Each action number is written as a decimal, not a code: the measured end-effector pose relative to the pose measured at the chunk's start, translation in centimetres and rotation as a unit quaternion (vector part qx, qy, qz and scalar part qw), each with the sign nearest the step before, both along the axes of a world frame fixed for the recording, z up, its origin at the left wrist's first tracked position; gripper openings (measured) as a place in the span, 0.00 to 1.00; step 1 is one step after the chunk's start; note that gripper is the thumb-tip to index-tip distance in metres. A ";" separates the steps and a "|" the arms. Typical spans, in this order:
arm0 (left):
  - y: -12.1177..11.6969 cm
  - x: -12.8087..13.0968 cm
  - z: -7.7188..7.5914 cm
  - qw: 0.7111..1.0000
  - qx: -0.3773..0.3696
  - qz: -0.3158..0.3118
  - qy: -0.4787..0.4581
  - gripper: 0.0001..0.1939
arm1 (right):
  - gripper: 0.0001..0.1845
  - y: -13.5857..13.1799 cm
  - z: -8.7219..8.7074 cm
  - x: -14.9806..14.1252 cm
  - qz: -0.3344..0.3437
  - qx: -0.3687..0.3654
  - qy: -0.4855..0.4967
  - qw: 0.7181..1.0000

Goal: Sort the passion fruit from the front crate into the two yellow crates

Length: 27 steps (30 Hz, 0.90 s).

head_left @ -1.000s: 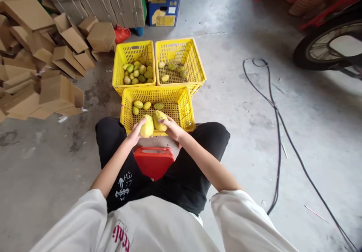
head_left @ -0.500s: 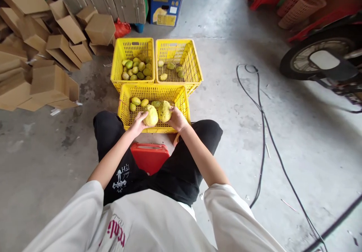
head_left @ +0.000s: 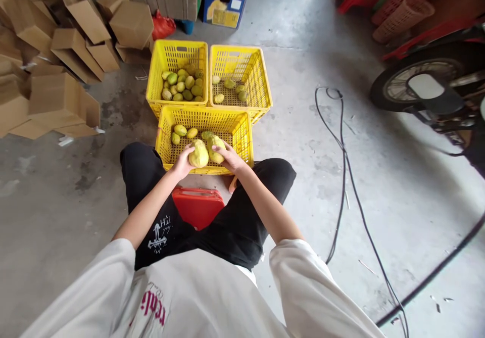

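Note:
My left hand [head_left: 183, 162] is closed around a lumpy, pale yellow fruit [head_left: 199, 154]. Close beside it, my right hand [head_left: 231, 157] grips a second yellow-green fruit [head_left: 216, 150], longer in shape, thumb lying across it. Their kind is not certain; they resemble papayas. Both are held above the near yellow crate [head_left: 242, 121], between my knees. Inside that crate lie several smaller yellow-green fruits [head_left: 180, 130] at the left, and a greener fruit [head_left: 206, 135] is partly hidden behind the held ones.
Behind stand two more yellow crates: the left one [head_left: 151, 83] holds many green-yellow fruits, the right one [head_left: 265, 83] several. A red plastic stool [head_left: 199, 207] is beneath me. Cardboard boxes [head_left: 56, 98] pile up at left. A black cable [head_left: 358, 196] and motorcycle wheel [head_left: 413, 78] are at right.
The right-hand fruit has turned, showing a smoother, longer side, and my right thumb now lies across it. The left-hand fruit has also rotated slightly. The camera view has shifted a little.

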<state>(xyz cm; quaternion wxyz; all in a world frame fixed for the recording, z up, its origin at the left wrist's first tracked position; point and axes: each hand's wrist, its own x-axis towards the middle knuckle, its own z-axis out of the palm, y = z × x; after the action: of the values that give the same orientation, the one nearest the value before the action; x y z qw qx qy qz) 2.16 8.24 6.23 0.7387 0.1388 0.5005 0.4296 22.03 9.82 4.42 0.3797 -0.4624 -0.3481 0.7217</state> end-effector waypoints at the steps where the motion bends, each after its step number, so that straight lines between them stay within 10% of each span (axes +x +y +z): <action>1: -0.1 0.1 0.0 1.000 0.007 -0.001 0.001 0.14 | 0.41 0.1 0.0 -0.1 -0.006 -0.003 -0.011 1.000; 19: 1.1 -0.4 0.7 0.999 0.005 0.032 -0.024 0.23 | 0.27 0.5 -0.1 0.6 -0.017 -0.049 0.024 0.998; 27: 0.5 0.1 -0.2 0.996 0.077 -0.035 0.015 0.32 | 0.38 -0.5 0.2 0.7 0.017 -0.052 0.041 0.998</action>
<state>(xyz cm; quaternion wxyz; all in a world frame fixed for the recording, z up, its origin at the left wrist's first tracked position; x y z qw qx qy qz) 2.26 8.72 6.06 0.7325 0.2191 0.4723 0.4387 22.68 9.31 4.66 0.3563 -0.4457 -0.3024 0.7635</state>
